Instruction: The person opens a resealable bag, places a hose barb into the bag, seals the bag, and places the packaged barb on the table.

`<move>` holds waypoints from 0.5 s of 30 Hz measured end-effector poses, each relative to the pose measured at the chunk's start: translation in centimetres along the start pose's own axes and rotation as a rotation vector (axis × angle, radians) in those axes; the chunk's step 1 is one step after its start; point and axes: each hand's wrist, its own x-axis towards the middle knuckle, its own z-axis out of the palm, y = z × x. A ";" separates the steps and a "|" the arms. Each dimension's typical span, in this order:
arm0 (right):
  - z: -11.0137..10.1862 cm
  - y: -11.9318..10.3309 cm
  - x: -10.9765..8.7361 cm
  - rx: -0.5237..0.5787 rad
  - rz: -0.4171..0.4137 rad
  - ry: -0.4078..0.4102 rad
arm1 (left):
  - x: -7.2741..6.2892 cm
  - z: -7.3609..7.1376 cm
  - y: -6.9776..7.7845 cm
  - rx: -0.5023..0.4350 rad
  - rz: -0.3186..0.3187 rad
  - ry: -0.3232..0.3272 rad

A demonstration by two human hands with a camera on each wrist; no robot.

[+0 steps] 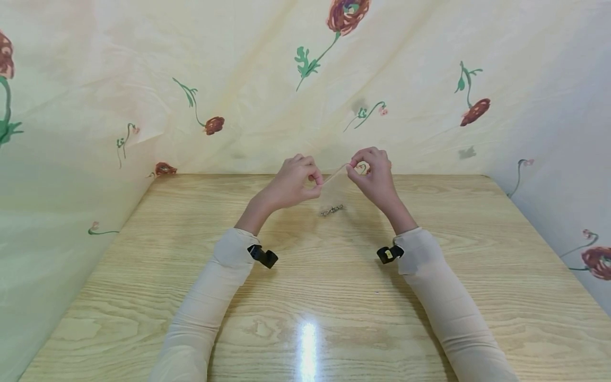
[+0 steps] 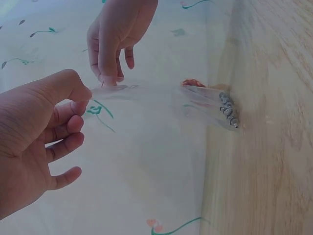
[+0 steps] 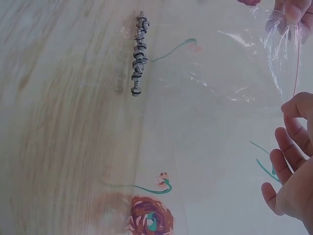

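A clear plastic zip bag (image 3: 234,68) hangs between my two hands, with a thin red line along its top edge in the right wrist view. My left hand (image 1: 296,183) pinches one end of that edge between thumb and index finger. At the other end my right hand (image 1: 374,172), held slightly higher, pinches it the same way. The edge runs taut and slanted between them. Small metal bolts with dark rings (image 3: 139,58) lie in a row along the bag's bottom, low over the table. The remaining fingers of both hands are loosely bent, away from the plastic.
Below is a wood-grain table (image 1: 305,286) with a bright light reflection near its front. A pale cloth with printed red flowers (image 1: 267,79) hangs behind it and along the sides. Black straps with small mounts (image 1: 262,256) sit at both sleeve cuffs.
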 end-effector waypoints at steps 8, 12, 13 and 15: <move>-0.3 -0.3 0.0 0.014 -0.003 -0.035 | -0.2 -0.5 -0.9 -0.002 -0.005 0.040; -0.7 0.0 0.1 0.016 0.010 -0.096 | -0.2 -0.5 -1.2 -0.024 -0.004 0.048; -0.9 0.0 0.2 0.023 0.017 -0.118 | -0.2 -0.5 -1.4 -0.041 -0.004 0.051; -1.2 0.2 0.2 0.049 0.041 -0.166 | -0.1 -0.4 -1.7 -0.098 -0.012 0.053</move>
